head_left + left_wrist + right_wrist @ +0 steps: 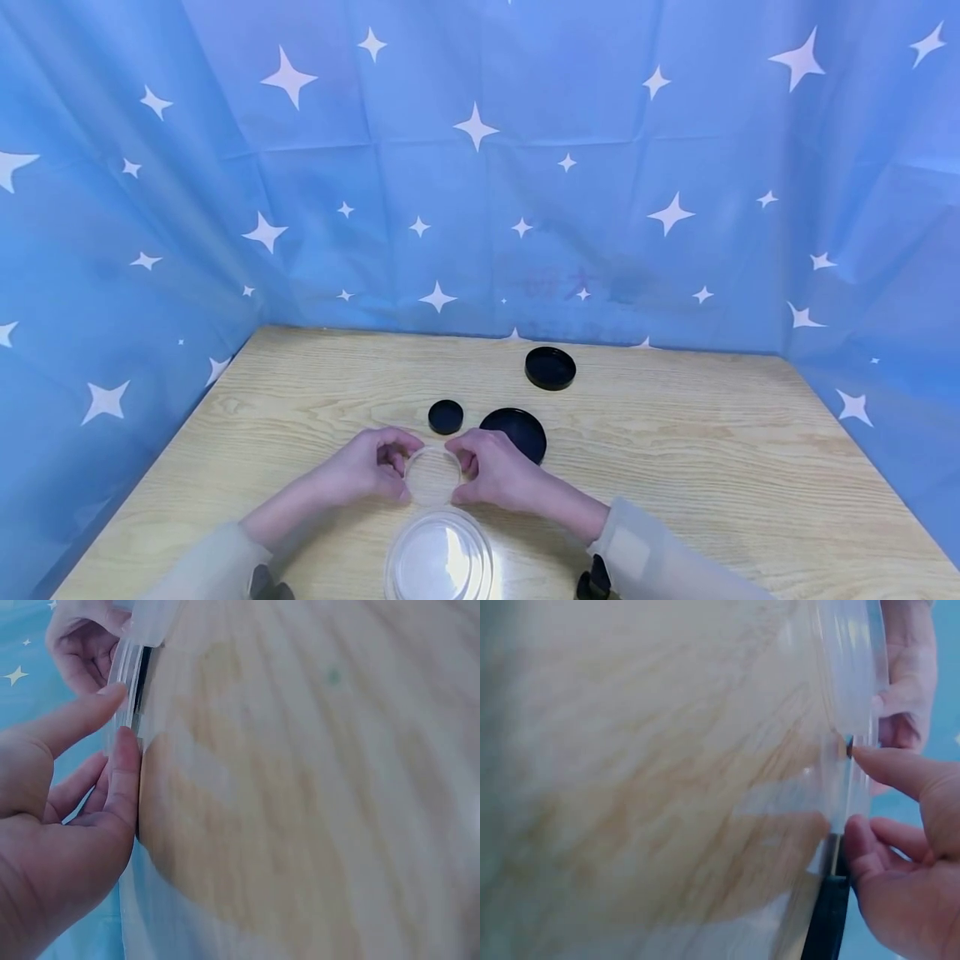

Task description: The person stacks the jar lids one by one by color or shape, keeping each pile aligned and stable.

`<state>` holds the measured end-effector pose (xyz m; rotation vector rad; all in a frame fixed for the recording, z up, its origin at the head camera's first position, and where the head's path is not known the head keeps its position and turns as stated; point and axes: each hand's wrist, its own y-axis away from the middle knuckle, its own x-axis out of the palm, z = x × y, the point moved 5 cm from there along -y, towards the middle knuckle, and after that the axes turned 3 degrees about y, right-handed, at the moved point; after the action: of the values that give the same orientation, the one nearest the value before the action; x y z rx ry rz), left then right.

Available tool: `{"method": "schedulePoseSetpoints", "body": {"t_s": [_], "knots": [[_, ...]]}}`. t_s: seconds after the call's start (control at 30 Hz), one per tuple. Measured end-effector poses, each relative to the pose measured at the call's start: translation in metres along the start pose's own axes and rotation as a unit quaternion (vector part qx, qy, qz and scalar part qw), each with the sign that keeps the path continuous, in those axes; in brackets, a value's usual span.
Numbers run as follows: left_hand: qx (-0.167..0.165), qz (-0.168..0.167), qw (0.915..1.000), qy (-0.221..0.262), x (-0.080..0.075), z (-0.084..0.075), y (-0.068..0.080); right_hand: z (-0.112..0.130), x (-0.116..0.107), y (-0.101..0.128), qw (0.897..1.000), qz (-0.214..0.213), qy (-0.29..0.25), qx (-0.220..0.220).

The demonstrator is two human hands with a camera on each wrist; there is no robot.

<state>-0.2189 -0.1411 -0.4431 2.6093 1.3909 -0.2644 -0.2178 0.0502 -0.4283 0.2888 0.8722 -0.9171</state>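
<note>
And here, in the near middle of the counter [712, 467], sits the small clear disc [432, 477], with a hand at either side. The left hand [372, 467] pinches its left rim, index finger at the far edge and thumb at the near; the right hand [498, 471] mirrors that grip on the right. Both sets of fingers are clamped on the rim, leaving the disc's middle bare, presumably so a thin, round thing stays level and cannot slide. Whether it rests on the wood or hangs just above, I can't tell!

Just nearer lies the larger clear round piece [427, 558], untouched and shining (that glare hides its make-up), perhaps kept close for easy reach. Now the far side: a small black disc [446, 417] just beyond the fingertips, and a large black disc [517, 429] partly covered by the right hand. Farther right, the rimmed black dish [551, 369] sits well apart near the starry blue curtain [465, 183], seemingly set aside to leave the hands elbow room.
</note>
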Motion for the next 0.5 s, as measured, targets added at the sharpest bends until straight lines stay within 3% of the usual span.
{"method": "schedulePoseSetpoints", "body": {"t_s": [0.17,0.5], "knots": [[-0.003,0.004,0.9999,0.010,-0.001,0.000,0.000,0.004,-0.004,0.000,1.000,0.011,-0.005,0.010],[-0.007,-0.006,0.9997,0.020,0.002,-0.016,0.012,0.016,-0.016,0.007,0.999,0.027,-0.010,0.016]]}}
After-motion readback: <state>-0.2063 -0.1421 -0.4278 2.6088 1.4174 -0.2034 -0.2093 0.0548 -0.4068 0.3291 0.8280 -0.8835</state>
